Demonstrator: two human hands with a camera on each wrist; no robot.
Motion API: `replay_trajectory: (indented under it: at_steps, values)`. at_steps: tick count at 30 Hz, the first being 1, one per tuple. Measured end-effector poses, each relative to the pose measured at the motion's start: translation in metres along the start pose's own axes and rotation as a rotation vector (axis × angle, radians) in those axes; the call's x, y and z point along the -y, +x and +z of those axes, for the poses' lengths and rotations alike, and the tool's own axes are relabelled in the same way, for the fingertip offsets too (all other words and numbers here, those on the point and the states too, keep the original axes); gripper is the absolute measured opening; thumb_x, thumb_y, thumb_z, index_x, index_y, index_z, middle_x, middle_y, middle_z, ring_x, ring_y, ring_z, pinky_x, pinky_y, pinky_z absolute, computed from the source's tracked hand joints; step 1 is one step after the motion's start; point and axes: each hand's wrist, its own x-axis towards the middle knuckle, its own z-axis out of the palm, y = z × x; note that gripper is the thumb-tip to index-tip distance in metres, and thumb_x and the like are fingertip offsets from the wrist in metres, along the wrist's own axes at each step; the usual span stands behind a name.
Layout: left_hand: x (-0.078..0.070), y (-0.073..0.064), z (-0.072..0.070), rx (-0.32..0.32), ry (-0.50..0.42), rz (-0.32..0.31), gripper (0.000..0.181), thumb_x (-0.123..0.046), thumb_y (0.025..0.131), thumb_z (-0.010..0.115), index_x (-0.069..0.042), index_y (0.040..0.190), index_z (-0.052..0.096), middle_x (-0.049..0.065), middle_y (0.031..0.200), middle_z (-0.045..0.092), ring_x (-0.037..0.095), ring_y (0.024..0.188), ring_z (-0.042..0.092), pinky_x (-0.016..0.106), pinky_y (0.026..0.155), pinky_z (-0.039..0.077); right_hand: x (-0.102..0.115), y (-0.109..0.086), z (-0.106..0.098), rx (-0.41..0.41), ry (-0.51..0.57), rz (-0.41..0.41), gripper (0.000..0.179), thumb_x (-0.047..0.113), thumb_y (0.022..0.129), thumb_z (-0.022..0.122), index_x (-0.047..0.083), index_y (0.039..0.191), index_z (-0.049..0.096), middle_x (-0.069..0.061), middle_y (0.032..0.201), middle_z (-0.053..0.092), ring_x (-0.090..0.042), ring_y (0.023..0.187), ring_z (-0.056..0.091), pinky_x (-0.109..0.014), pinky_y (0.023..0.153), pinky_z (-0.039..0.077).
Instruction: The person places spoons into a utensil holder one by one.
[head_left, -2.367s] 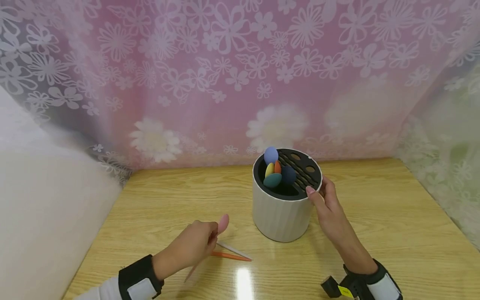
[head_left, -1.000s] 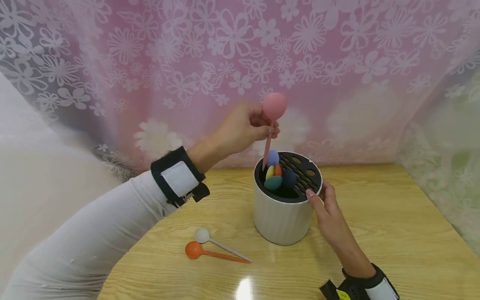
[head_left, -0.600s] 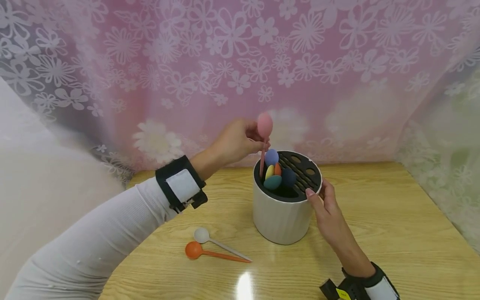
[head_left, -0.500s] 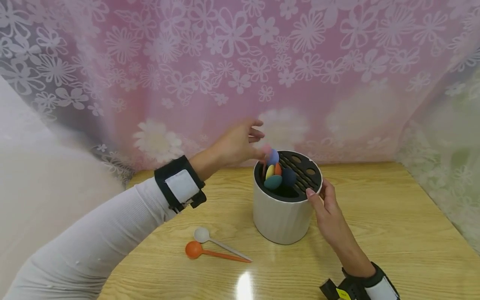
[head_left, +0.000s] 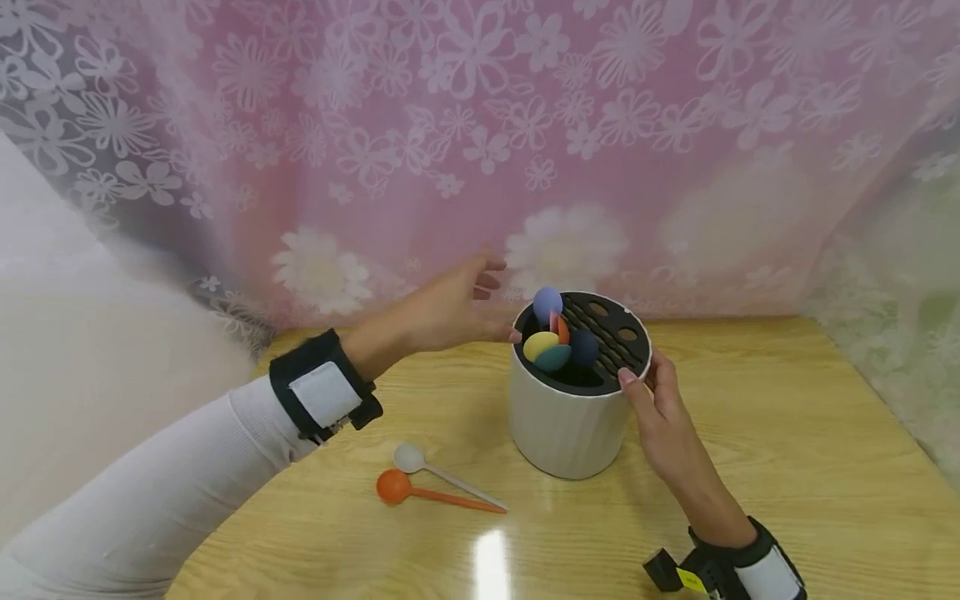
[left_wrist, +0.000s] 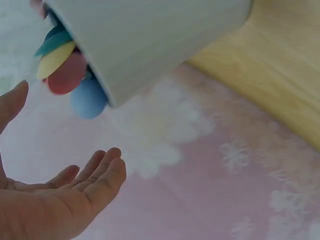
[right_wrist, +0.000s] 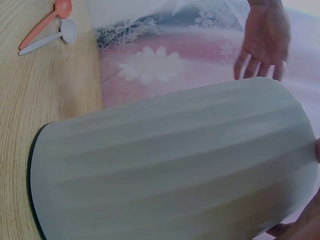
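Note:
A white ribbed holder (head_left: 566, 429) with a black slotted insert stands mid-table. Several coloured spoons stand bowl-up in its open section: a blue one (head_left: 547, 303), a yellow one (head_left: 540, 344), a teal one (head_left: 555, 359), and a pink one (head_left: 553, 320) among them. My left hand (head_left: 480, 302) hovers open just left of the rim, fingers spread, holding nothing. The left wrist view shows this hand's fingers (left_wrist: 100, 172) straight below the spoon bowls (left_wrist: 65, 75). My right hand (head_left: 647, 382) grips the holder's right rim, thumb on the top edge.
A white spoon (head_left: 410, 457) and an orange spoon (head_left: 395, 487) lie side by side on the wooden table (head_left: 787, 450), left of the holder and towards me. A floral curtain (head_left: 480, 150) hangs close behind the table.
My left hand carried the pink spoon up from the table, lowered it handle-first into the holder and let go. The hand is open now. My right hand stayed on the rim.

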Motion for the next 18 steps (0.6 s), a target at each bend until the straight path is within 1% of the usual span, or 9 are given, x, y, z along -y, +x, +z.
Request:
replay_trajectory:
  at_steps: [3, 5, 8, 10, 12, 14, 15, 16, 18]
  values:
    - [0.015, -0.008, 0.012, 0.033, 0.076, 0.005, 0.07, -0.028, 0.073, 0.073, -0.005, 0.129, 0.038, 0.016, 0.123, 0.05, 0.025, 0.108, 0.048, 0.042, 0.092, 0.044, 0.002, 0.001, -0.003, 0.003, -0.009, -0.003, 0.057, 0.031, 0.097, 0.034, 0.003, 0.14, 0.008, -0.019, 0.143, 0.019, -0.028, 0.127, 0.02, -0.057, 0.104, 0.023]
    - [0.03, -0.015, 0.024, 0.072, 0.169, 0.023, 0.057, -0.024, 0.074, 0.071, -0.002, 0.121, 0.047, 0.016, 0.116, 0.055, 0.025, 0.102, 0.052, 0.04, 0.088, 0.046, 0.002, 0.002, -0.004, 0.004, -0.013, -0.004, 0.057, 0.031, 0.097, 0.033, 0.004, 0.14, 0.008, -0.018, 0.142, 0.02, -0.027, 0.127, 0.022, -0.051, 0.104, 0.025]
    - [0.054, -0.028, 0.044, 0.121, 0.349, 0.063, 0.038, -0.022, 0.077, 0.069, -0.003, 0.107, 0.056, 0.011, 0.101, 0.06, 0.02, 0.087, 0.055, 0.036, 0.077, 0.05, 0.003, 0.002, -0.002, 0.007, -0.007, 0.01, 0.057, 0.031, 0.097, 0.033, 0.005, 0.14, 0.007, -0.018, 0.143, 0.02, -0.026, 0.126, 0.022, -0.045, 0.103, 0.027]
    - [0.068, -0.037, 0.057, 0.16, 0.417, 0.054, 0.029, -0.021, 0.08, 0.066, -0.003, 0.102, 0.059, 0.008, 0.085, 0.063, 0.016, 0.072, 0.056, 0.034, 0.067, 0.051, 0.003, 0.001, -0.001, 0.012, 0.011, 0.014, 0.057, 0.031, 0.097, 0.034, 0.004, 0.14, 0.007, -0.019, 0.143, 0.02, -0.026, 0.126, 0.022, -0.05, 0.103, 0.025]
    - [0.082, -0.046, 0.07, 0.21, 0.431, 0.013, 0.025, -0.02, 0.081, 0.064, -0.003, 0.099, 0.06, 0.006, 0.072, 0.062, 0.012, 0.06, 0.053, 0.032, 0.059, 0.05, 0.002, 0.001, 0.001, 0.014, 0.019, 0.018, 0.058, 0.032, 0.097, 0.034, 0.003, 0.14, 0.007, -0.019, 0.143, 0.019, -0.027, 0.126, 0.021, -0.054, 0.103, 0.024]
    - [0.095, -0.054, 0.082, 0.253, 0.406, -0.03, 0.023, -0.019, 0.083, 0.063, -0.002, 0.098, 0.061, 0.005, 0.068, 0.063, 0.01, 0.054, 0.05, 0.03, 0.057, 0.048, 0.002, 0.0, 0.002, 0.015, 0.011, 0.019, 0.058, 0.032, 0.097, 0.034, 0.002, 0.14, 0.007, -0.019, 0.143, 0.019, -0.027, 0.126, 0.022, -0.051, 0.103, 0.025]
    - [0.101, -0.058, 0.088, 0.279, 0.384, -0.053, 0.02, -0.018, 0.083, 0.062, -0.002, 0.096, 0.062, 0.004, 0.067, 0.062, 0.009, 0.053, 0.049, 0.029, 0.056, 0.047, 0.001, 0.0, 0.002, 0.014, 0.01, 0.017, 0.058, 0.032, 0.097, 0.034, 0.002, 0.14, 0.007, -0.019, 0.142, 0.02, -0.027, 0.126, 0.022, -0.047, 0.104, 0.026]
    - [0.107, -0.06, 0.094, 0.299, 0.372, -0.064, 0.016, -0.016, 0.083, 0.062, -0.002, 0.091, 0.063, 0.003, 0.066, 0.06, 0.009, 0.052, 0.046, 0.027, 0.054, 0.045, 0.001, 0.0, 0.002, 0.012, 0.005, 0.014, 0.058, 0.031, 0.097, 0.034, 0.002, 0.139, 0.008, -0.02, 0.141, 0.021, -0.027, 0.125, 0.023, -0.039, 0.103, 0.027]
    - [0.117, -0.064, 0.104, 0.319, 0.36, -0.073, 0.01, -0.014, 0.083, 0.06, -0.005, 0.079, 0.062, -0.001, 0.063, 0.054, 0.007, 0.051, 0.041, 0.024, 0.051, 0.04, 0.0, 0.001, 0.002, 0.013, 0.001, 0.01, 0.057, 0.031, 0.097, 0.034, 0.001, 0.139, 0.009, -0.019, 0.14, 0.022, -0.026, 0.124, 0.024, -0.027, 0.1, 0.029]
